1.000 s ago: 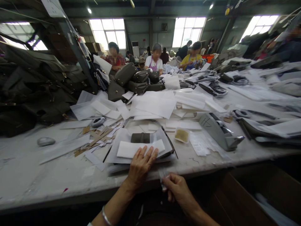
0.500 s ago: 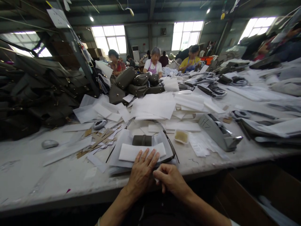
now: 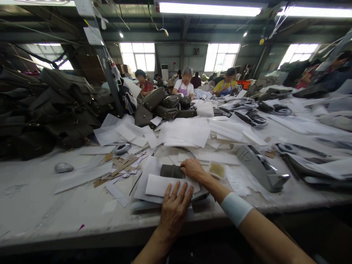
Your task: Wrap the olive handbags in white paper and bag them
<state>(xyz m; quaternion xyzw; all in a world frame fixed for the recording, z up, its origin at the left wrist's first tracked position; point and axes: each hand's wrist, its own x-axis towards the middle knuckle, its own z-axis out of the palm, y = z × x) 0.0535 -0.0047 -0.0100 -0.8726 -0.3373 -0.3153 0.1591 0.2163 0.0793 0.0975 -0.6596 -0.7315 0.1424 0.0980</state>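
Note:
My left hand lies flat with fingers spread on the near edge of a white foam strip. Under the strip is a larger translucent white sheet, on top of a dark bag that is mostly covered. Just beyond the strip, a dark olive leather-like part shows with a raised band across it. My right hand reaches over to the right end of this part, its fingers closed and bent down. What sits between those fingertips is hidden.
A grey tape dispenser and a small plastic tub of yellowish stuff stand to the right. Cardboard strips lie left. White sheets and stacked dark bags fill the back. Several people sit across the table.
My right hand has moved from beside my left wrist, forward to the dark part's right end. My left hand stays pressed on the foam strip. The view has tilted up.

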